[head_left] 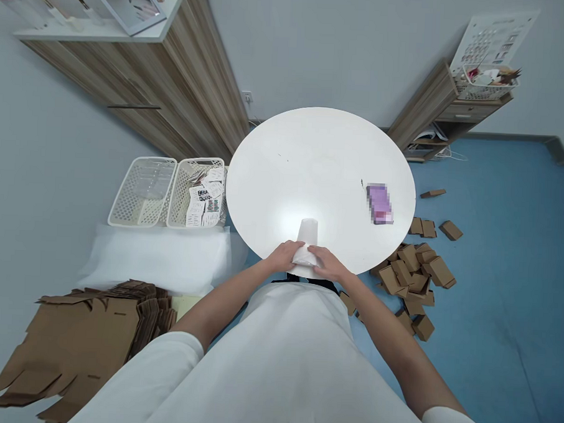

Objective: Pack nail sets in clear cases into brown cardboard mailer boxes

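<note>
At the near edge of the white oval table (313, 144) lies a folded or rolled white foam sheet (308, 230), its long strip pointing away from me. My left hand (282, 256) grips its left side with the fingers bent over it. On the opposite side my right hand (329, 263) holds the sheet, thumb and fingers pressed against it. Whether anything is wrapped inside the sheet is hidden. Farther right on the tabletop rests a purple item (379, 203), blurred by pixelation.
Left of the table stand a basket with small packets and cards (195, 225) and another basket (139, 221). Nearer me are a stack of white sheets (153, 259) and flattened cardboard boxes (80, 333). Folded cardboard boxes (417, 273) lie heaped on the floor at right.
</note>
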`<state>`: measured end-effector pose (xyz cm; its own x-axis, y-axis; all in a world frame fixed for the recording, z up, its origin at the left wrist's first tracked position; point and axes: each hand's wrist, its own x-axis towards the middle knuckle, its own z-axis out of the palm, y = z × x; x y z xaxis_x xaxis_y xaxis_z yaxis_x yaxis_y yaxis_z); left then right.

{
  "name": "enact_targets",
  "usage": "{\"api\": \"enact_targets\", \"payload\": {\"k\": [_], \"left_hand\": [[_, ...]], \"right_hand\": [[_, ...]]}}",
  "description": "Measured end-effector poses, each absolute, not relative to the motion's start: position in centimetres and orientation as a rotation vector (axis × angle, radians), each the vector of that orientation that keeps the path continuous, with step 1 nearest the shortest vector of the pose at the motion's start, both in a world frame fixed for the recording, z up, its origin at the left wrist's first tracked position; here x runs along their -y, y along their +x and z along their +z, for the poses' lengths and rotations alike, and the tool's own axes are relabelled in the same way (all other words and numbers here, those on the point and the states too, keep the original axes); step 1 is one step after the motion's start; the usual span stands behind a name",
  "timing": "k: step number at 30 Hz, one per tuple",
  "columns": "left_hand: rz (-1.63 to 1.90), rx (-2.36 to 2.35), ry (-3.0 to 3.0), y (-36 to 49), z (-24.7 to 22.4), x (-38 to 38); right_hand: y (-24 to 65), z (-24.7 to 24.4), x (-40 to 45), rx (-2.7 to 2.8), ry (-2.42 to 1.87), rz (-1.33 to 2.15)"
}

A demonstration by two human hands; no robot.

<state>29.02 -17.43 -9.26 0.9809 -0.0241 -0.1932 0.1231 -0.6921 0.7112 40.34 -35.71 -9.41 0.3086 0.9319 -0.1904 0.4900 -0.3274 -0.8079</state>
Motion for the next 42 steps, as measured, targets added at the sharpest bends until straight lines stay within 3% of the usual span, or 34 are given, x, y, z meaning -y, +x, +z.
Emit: {"api": "enact_targets", "payload": {"k": [5, 12, 23, 28, 42], "left_hand": [[-0.211, -0.415, 2.067, 30.5, -9.3, 17.4], [-0.151, -0.792, 1.898, 32.7, -10.1, 17.4], [-0.108, -1.037, 2.002, 33.3, -10.3, 18.8], [-0.113, -1.152, 2.018, 33.3, -9.9, 18.5], [0.038, -1.199, 1.656, 31.4, -8.1, 19.0]], "right_hand": [[41.4, -8.9, 34.4, 0.67, -1.828, 1.108], [42.3, -10.0, 32.1, 0.287, -1.943, 1.033], [41.6, -10.3, 30.7, 0.276, -2.335, 0.722], [42.3, -9.7, 31.0, 0.367, -2.412, 0.758], [42.9, -9.1, 34.9, 0.123, -1.797, 1.044]]}}
